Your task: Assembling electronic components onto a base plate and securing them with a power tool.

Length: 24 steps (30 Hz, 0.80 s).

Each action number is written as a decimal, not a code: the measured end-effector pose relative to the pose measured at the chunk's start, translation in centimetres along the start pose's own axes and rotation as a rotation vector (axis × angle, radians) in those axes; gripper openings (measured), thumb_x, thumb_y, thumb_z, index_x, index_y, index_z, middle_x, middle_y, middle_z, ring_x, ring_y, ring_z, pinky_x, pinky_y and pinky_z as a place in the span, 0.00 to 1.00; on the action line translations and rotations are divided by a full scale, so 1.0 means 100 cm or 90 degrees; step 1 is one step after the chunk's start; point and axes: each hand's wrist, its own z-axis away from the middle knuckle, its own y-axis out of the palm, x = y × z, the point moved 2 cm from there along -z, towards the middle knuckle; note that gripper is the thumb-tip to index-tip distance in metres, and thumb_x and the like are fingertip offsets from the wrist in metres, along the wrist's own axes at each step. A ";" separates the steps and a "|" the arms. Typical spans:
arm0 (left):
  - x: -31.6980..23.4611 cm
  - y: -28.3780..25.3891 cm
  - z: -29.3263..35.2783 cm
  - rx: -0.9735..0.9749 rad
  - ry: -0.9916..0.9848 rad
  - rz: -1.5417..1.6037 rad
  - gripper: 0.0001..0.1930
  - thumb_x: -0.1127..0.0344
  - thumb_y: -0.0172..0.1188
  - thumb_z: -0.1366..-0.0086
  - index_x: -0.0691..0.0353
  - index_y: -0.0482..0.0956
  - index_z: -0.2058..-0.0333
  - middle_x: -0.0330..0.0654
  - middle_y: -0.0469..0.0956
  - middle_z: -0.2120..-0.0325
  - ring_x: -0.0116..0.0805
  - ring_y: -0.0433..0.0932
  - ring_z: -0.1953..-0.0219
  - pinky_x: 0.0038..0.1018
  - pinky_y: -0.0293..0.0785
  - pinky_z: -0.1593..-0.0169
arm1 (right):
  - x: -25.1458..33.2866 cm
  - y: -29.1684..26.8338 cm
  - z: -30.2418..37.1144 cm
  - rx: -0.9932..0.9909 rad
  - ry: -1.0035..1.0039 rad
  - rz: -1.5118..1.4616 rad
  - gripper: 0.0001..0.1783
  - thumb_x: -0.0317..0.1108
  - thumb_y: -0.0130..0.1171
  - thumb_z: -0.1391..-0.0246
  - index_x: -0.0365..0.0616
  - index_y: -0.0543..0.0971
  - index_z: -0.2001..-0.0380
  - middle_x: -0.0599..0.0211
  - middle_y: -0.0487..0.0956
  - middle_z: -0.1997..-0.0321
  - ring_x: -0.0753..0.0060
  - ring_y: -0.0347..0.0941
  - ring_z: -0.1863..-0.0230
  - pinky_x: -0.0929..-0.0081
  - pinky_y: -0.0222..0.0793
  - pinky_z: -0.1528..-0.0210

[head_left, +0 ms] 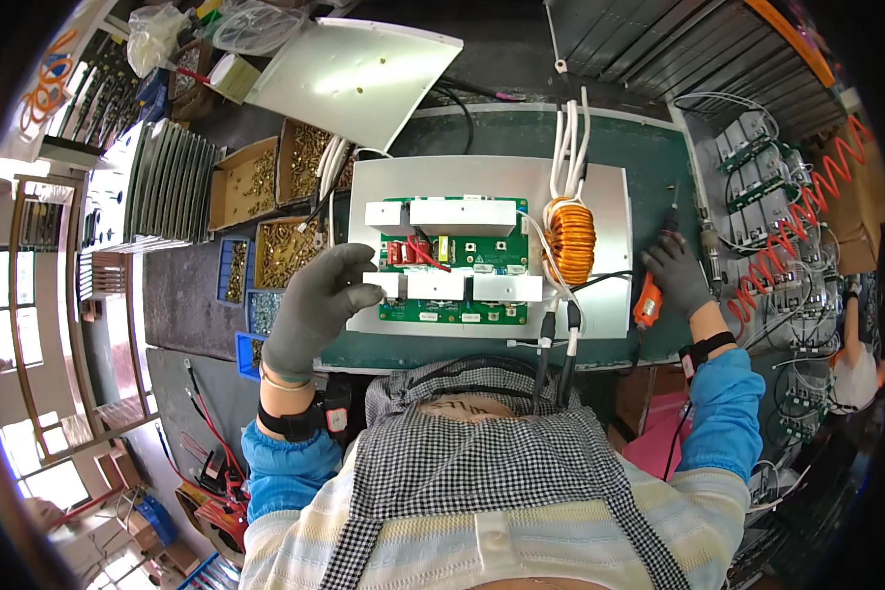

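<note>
My left hand, in a grey glove, is at the left edge of a green circuit board. Its thumb and fingers are curved and apart, with nothing visible between them. The board carries white blocks, red parts and a red wire, and lies on a flat metal plate. To the right of the board sits a ring coil wound with orange wire. Beyond the plate's right edge, my gloved right hand is closed round an orange electric screwdriver, its dark shaft pointing away from me.
Left of the plate stand cardboard boxes and blue bins of small metal parts. A tilted metal sheet lies behind. Stacked panels stand far left. At right are wired assemblies, a red coiled cord and another person's arm.
</note>
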 end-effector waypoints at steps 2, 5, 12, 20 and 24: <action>0.003 -0.001 -0.003 -0.010 -0.015 -0.028 0.22 0.76 0.63 0.49 0.70 0.72 0.54 0.39 0.76 0.66 0.26 0.74 0.63 0.22 0.72 0.57 | -0.007 -0.008 -0.005 0.043 0.086 -0.012 0.28 0.27 0.58 0.61 0.48 0.71 0.51 0.63 0.71 0.50 0.56 0.63 0.42 0.56 0.51 0.35; -0.010 0.003 -0.003 -0.018 -0.016 -0.084 0.20 0.77 0.63 0.49 0.70 0.72 0.55 0.38 0.75 0.68 0.25 0.74 0.63 0.22 0.71 0.58 | -0.022 0.000 -0.008 -0.127 0.259 -0.120 0.23 0.26 0.56 0.57 0.44 0.72 0.53 0.60 0.72 0.51 0.56 0.64 0.43 0.59 0.56 0.39; -0.006 -0.006 -0.006 0.032 -0.088 -0.086 0.21 0.70 0.68 0.52 0.67 0.74 0.58 0.38 0.72 0.67 0.26 0.72 0.65 0.24 0.70 0.60 | 0.050 -0.095 -0.050 -0.407 0.188 -0.582 0.15 0.40 0.49 0.40 0.38 0.73 0.58 0.52 0.75 0.58 0.51 0.73 0.55 0.58 0.67 0.51; -0.003 -0.015 -0.015 0.108 0.022 -0.169 0.24 0.63 0.71 0.54 0.66 0.74 0.59 0.40 0.72 0.68 0.30 0.73 0.66 0.25 0.70 0.61 | 0.119 -0.112 -0.062 -0.303 0.198 -0.518 0.34 0.62 0.52 0.49 0.36 0.73 0.63 0.51 0.74 0.60 0.45 0.70 0.55 0.53 0.64 0.48; 0.001 -0.015 -0.019 0.146 0.026 -0.133 0.23 0.66 0.71 0.54 0.66 0.74 0.59 0.39 0.71 0.69 0.29 0.73 0.66 0.26 0.71 0.60 | 0.132 -0.122 -0.061 -0.283 0.264 -0.468 0.29 0.56 0.58 0.52 0.36 0.73 0.66 0.51 0.74 0.64 0.46 0.71 0.57 0.51 0.62 0.46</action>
